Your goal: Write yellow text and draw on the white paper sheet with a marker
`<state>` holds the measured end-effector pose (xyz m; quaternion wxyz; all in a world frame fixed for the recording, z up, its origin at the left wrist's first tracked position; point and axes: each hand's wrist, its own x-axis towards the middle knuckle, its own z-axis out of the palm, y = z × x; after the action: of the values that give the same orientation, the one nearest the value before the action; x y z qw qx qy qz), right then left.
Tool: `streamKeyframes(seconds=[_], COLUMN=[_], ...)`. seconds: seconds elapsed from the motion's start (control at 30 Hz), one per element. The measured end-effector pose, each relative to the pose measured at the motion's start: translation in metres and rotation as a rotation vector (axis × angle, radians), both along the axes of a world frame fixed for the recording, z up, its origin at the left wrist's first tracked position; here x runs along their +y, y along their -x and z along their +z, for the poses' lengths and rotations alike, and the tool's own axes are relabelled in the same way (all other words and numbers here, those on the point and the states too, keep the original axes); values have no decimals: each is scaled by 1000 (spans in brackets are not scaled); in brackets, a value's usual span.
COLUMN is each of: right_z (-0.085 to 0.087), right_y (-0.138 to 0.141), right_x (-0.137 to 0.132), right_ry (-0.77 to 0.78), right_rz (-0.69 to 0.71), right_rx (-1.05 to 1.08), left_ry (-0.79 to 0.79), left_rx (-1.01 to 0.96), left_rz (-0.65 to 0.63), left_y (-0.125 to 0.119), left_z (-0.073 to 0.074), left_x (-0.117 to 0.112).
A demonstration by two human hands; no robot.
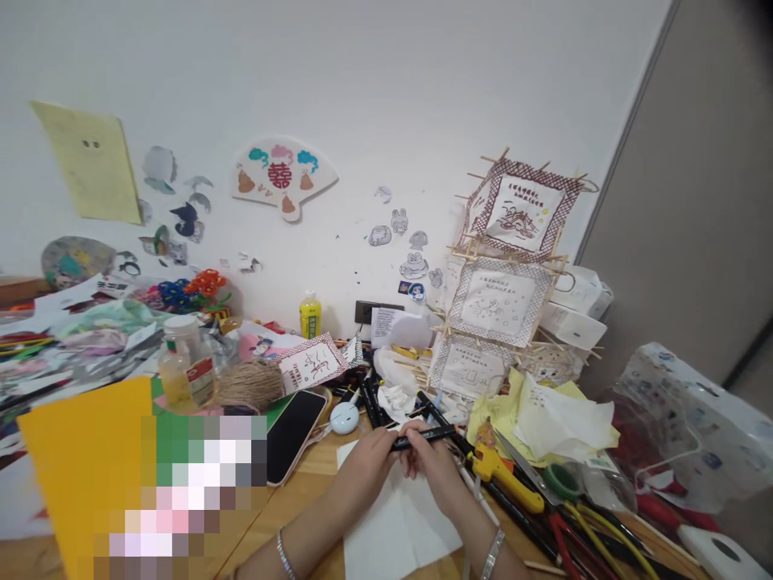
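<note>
Both my hands meet over a white sheet of paper [398, 524] on the wooden table. My left hand [362, 461] and my right hand [436, 466] together grip a black marker pen [426, 436], held level between them. Each wrist wears a silver bracelet. More black markers [369, 399] lie just beyond my fingers, beside crumpled white tissue [395, 399].
A black phone [294, 433] and a ball of twine [249, 384] lie left of my hands, by a yellow card sheet [84, 451]. A yellow glue gun [504, 477], scissors and cables sit to the right. A paper-and-stick lantern [501, 282] stands against the wall.
</note>
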<state>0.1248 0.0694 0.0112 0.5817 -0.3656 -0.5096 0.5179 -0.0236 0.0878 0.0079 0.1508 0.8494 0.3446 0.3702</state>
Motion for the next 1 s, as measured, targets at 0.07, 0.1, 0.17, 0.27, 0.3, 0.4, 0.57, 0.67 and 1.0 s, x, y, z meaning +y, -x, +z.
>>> streamKeyframes(seconds=[0.07,0.1,0.17,0.27,0.3,0.4,0.57,0.67,1.0], right_z=[2,4,6,7,6,4,2,1,-1], right_y=[-1,-2,-4,-6,-6,-5,-4,-5,-3], right_x=[-2,-3,-5,-5,-5,-4,-3,-4,-4], right_ry=[-14,-23,-39,-49,-46,-25,-11,-57,-114], right_rz=[-5,-6,2,17,18,14,-2,-40,-33], right_rx=[-30,-37,-51,-70,-71,-59,-54,-78,-75], left_ry=[17,25,38,49,49,41,-2,-47,-142], left_rx=[32,43,56,64,66,69,79,101,153], left_rz=[-24,-32,-41,-46,-50,-59,-39,-15,23], left_y=[-2,-2,-3,-2,-2,-1,-3,-3,-6], left_z=[4,7,13,18,19,18,14,11,1], left_x=[-7,-10,-16,-20,-21,-21,-20,-17,-10])
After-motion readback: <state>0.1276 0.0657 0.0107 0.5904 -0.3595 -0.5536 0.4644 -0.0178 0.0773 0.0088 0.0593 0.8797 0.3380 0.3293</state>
